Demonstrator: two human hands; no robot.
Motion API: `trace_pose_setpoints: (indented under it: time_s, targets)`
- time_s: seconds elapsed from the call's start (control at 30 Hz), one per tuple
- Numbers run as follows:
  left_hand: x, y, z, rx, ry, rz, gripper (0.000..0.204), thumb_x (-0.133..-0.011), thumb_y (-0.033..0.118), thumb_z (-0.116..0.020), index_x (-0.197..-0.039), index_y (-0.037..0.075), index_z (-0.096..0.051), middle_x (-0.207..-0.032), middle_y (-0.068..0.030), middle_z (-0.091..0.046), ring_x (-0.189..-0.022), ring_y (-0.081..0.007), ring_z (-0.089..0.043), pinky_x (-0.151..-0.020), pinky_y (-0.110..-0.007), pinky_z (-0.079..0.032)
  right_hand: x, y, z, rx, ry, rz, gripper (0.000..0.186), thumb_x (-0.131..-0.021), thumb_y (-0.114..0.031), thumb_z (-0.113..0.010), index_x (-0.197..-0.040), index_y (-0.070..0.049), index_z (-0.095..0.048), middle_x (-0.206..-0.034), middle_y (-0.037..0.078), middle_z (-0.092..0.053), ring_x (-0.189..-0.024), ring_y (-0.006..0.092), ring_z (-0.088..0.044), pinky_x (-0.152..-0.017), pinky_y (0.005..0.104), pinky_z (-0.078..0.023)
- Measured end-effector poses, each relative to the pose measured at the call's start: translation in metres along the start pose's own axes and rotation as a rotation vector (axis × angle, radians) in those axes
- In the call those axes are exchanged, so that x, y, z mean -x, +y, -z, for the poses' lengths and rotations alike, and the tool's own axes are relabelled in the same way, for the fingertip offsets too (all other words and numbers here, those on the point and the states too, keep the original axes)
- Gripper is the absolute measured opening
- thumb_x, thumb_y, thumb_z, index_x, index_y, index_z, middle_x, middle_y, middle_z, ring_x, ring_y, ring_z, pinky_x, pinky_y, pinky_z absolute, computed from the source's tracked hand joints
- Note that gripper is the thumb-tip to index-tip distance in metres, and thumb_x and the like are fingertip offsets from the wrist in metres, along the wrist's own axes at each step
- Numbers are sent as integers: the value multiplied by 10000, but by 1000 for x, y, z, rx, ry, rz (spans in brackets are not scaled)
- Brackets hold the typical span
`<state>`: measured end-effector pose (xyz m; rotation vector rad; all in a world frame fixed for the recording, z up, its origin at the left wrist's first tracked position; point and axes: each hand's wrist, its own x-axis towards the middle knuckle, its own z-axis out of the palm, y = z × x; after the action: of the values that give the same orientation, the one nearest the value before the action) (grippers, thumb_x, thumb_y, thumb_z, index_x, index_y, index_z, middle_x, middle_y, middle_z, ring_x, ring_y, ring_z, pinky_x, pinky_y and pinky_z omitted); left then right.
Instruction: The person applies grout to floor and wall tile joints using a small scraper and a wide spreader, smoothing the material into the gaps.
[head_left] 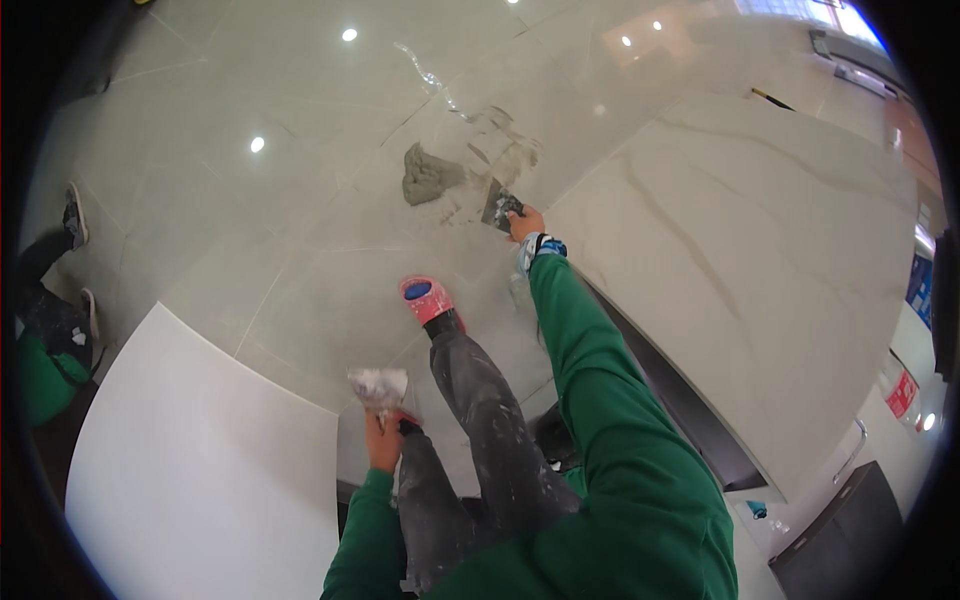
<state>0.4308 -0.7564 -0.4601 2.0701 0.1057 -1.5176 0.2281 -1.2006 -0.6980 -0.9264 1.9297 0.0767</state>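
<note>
Right hand (525,222) grips a mortar-smeared metal trowel (500,208) just right of the grey mortar heap (428,176) on the far glossy floor tiles (300,200). Left hand (382,440), fingers closed, holds a mortar-caked flat tool (378,384) near the pink shoe (426,299).

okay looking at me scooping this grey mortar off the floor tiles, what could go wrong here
The right hand reaches far out with the trowel toward the mortar pile, so you could overbalance. The glossy floor tiles with mortar smears near your pink shoe may be slippery. The loaded trowel in the left hand could drip.
</note>
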Motion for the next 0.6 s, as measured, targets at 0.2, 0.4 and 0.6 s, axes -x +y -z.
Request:
trace_pose_setpoints:
  time_s: [0.2, 0.4, 0.6]
  targets:
    - [20, -68, 32, -96, 1, 192, 183, -1010, 132, -570, -1174, 58, -533, -846, -30, -576, -641, -107, -563, -490, -285, -473, -74, -20, -33, 202, -61, -30, 365, -990, -196, -660, -1316, -32, -644, -1091, 143, -729, -836, 262, -731, -592, 366, -639]
    - [24, -23, 12, -53, -13, 219, 174, -1005, 127, -574, -1158, 56, -530, -848, -42, -584, -600, -101, -551, -492, -277, -464, -61, -31, -109, -11, -170, -33, 501, -968, -232, -697, -1403, -14, -578, -1161, 200, -721, -860, 305, -739, -690, 383, -608]
    - [-9, 48, -5, 28, 22, -27, 150, -1016, 112, -569, -1142, 39, -532, -854, -48, -598, -567, -90, -519, -488, -264, -433, -36, -42, -80, 492, -125, 516, 399, -934, -152, -653, -1324, -69, -647, -1185, 188, -726, -1039, 390, -696, -901, 463, -544]
